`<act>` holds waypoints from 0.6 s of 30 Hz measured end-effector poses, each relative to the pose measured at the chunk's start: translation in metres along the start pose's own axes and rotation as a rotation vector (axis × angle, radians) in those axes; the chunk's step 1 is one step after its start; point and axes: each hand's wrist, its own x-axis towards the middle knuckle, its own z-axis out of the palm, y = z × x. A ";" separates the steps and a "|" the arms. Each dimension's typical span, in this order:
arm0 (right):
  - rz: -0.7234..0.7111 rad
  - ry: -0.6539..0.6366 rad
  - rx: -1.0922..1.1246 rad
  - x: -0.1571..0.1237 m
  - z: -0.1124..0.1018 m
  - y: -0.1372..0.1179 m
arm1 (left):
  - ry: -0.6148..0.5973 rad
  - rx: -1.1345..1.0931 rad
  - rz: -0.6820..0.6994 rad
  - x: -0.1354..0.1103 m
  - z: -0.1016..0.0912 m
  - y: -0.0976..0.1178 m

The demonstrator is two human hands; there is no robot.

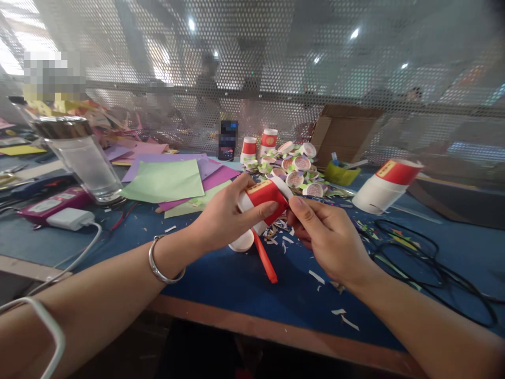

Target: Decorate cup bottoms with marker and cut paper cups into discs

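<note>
A red and white paper cup [265, 202] is tilted above the table between my two hands. My left hand [232, 210] wraps round its side, thumb across the red band. At the cup's rim, my right hand [321, 226] pinches the edge between thumb and fingers; some of its fingertips are hidden behind. Below the cup a red-orange pen-like stick [266, 259] lies on the blue table, its upper end hidden. Beside the stick is a white round cup piece [242, 242]. White paper scraps [316, 277] are scattered under and near my hands.
Behind my hands lie coloured paper sheets [169, 180] and a heap of cut cup bottoms [295, 171]. Stacked cups [381, 189] stand right, near a black cable [434, 268]. A glass bottle [84, 163] and white charger [71, 218] are left. A phone [228, 139] leans at the back.
</note>
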 end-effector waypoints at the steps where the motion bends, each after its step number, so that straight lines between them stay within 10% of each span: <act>1: -0.003 0.003 -0.001 0.000 0.000 0.000 | 0.005 -0.003 0.003 -0.001 0.001 0.000; 18: -0.051 0.080 -0.073 0.002 -0.003 -0.002 | 0.047 -0.223 -0.031 0.000 0.012 0.002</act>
